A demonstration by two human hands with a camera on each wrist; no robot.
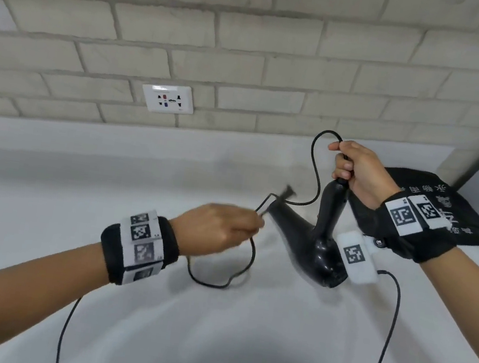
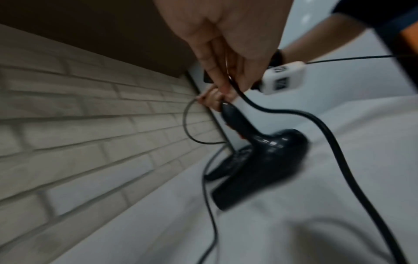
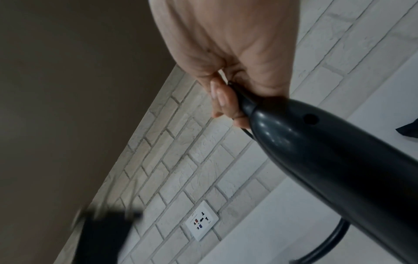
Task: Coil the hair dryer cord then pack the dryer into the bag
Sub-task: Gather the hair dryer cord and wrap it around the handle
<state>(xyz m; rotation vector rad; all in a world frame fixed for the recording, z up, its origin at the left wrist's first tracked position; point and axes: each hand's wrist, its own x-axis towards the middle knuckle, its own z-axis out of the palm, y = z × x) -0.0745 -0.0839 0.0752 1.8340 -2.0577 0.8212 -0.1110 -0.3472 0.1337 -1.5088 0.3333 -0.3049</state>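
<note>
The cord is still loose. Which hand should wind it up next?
Probably the left hand: it already pinches the loose cord, while the right hand is busy holding up the hair dryer.

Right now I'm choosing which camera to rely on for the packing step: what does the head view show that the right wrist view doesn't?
Only the head view shows the left hand pinching the cord, and nearly the whole black bag behind the right wrist. Only the right wrist view shows the right hand's fingertips curled at the handle's cord end, close up. Both show the right hand gripping the hair dryer and the wall socket.
</note>
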